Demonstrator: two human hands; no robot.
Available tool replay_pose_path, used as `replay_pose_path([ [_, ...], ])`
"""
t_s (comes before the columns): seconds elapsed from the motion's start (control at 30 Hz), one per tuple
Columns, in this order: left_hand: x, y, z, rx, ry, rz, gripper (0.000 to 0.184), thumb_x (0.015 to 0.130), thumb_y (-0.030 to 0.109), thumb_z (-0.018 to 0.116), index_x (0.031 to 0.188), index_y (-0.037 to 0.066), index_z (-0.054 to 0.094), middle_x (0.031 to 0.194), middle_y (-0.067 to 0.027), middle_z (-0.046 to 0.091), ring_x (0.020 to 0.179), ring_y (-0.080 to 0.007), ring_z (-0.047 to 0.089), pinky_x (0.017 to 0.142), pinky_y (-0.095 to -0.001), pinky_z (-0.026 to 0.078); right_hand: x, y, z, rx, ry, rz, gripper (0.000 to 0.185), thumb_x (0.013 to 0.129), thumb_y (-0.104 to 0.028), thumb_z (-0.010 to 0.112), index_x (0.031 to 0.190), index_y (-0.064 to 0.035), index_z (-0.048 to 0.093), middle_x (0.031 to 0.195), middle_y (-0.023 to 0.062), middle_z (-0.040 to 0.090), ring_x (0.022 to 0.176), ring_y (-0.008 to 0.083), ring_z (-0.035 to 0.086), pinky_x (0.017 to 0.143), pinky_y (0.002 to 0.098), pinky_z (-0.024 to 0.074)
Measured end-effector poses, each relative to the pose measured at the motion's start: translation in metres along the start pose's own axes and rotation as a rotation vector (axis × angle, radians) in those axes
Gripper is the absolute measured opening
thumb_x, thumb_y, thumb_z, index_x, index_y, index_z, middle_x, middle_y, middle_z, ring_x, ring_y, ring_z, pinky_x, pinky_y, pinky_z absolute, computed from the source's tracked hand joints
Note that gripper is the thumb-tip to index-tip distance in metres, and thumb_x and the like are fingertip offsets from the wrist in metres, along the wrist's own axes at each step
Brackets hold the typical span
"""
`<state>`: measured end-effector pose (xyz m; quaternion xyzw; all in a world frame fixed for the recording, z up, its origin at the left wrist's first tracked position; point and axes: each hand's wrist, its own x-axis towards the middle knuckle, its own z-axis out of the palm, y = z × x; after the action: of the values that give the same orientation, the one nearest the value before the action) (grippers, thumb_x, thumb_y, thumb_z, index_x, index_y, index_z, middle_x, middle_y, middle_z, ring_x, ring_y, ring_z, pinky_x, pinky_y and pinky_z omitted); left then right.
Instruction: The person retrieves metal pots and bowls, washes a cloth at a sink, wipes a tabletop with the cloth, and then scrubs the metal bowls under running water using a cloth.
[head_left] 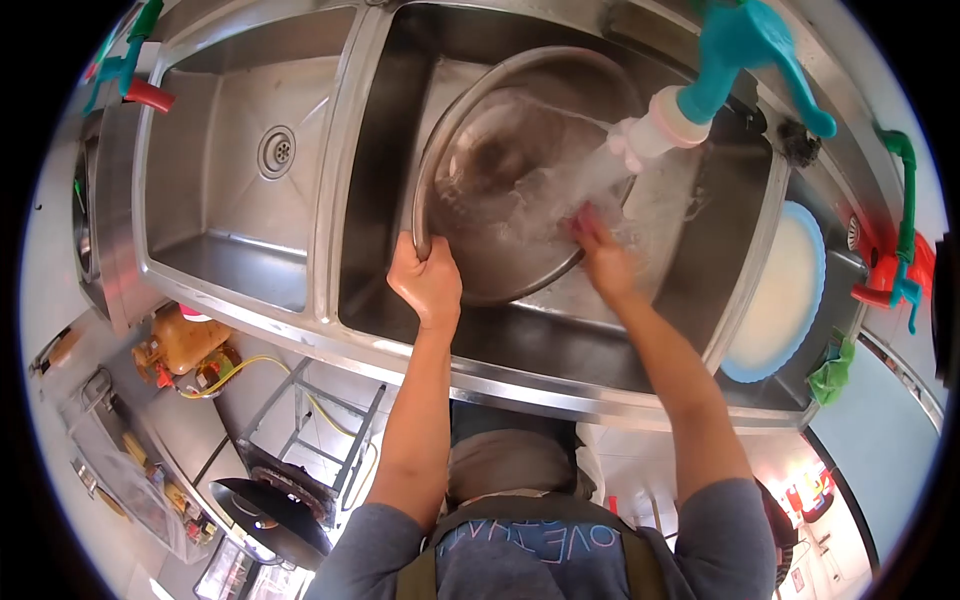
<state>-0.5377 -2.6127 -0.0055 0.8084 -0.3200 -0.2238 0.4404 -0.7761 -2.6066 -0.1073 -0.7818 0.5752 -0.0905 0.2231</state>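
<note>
A large round metal basin leans tilted in the middle sink. My left hand is closed around its near-left rim. At the basin's right side, my right hand has its fingers closed on a small pink-red thing, whose kind is blurred by spray and motion. Water pours from the teal faucet through its white and pink nozzle into the basin, just above my right hand. Splashing water partly hides the basin's inside.
On the left is another sink basin with a drain. To the right, a blue-rimmed tub holds pale liquid, with a green cloth beside it. A metal stand and a black wok are behind on the left.
</note>
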Motion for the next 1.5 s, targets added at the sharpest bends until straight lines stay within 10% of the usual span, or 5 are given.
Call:
replay_pose_path([
  [0.43, 0.004, 0.004, 0.005, 0.045, 0.014, 0.146, 0.017, 0.067, 0.002, 0.053, 0.060, 0.002, 0.038, 0.049, -0.0011, 0.031, 0.048, -0.0075, 0.029, 0.044, -0.0256, 0.031, -0.034, -0.053, 0.033, 0.105, 0.033, -0.135, 0.027, 0.072, -0.006, 0.052, 0.097, -0.0089, 0.059, 0.095, 0.0118, 0.055, 0.057, 0.0282, 0.060, 0.049, 0.0367, 0.0509],
  [0.57, 0.000, -0.005, 0.006, 0.002, 0.032, 0.127, 0.021, 0.065, -0.003, 0.053, 0.057, 0.000, 0.033, 0.049, -0.0098, 0.030, 0.046, -0.0149, 0.024, 0.042, -0.0281, 0.029, -0.003, 0.006, 0.005, -0.277, -0.105, -0.191, 0.027, 0.072, -0.008, 0.053, 0.098, -0.0042, 0.057, 0.094, 0.0121, 0.054, 0.056, 0.0250, 0.060, 0.048, 0.0371, 0.0503],
  [1.07, 0.011, -0.001, 0.007, -0.035, 0.013, 0.095, 0.016, 0.065, 0.001, 0.053, 0.060, 0.002, 0.038, 0.050, 0.0005, 0.034, 0.049, -0.0065, 0.029, 0.043, -0.0237, 0.030, -0.024, -0.049, 0.011, -0.117, -0.036, -0.326, 0.022, 0.068, -0.009, 0.054, 0.088, -0.0017, 0.059, 0.101, 0.0130, 0.051, 0.063, 0.0238, 0.059, 0.049, 0.0345, 0.0505],
  [1.5, 0.006, -0.010, 0.007, 0.003, 0.006, 0.115, 0.010, 0.065, 0.001, 0.052, 0.062, 0.001, 0.043, 0.050, 0.0005, 0.037, 0.048, -0.0063, 0.031, 0.044, -0.0234, 0.031, -0.018, 0.005, 0.022, -0.227, -0.018, -0.250, 0.029, 0.069, -0.008, 0.054, 0.097, -0.0121, 0.059, 0.106, 0.0108, 0.052, 0.069, 0.0254, 0.059, 0.052, 0.0348, 0.0509],
])
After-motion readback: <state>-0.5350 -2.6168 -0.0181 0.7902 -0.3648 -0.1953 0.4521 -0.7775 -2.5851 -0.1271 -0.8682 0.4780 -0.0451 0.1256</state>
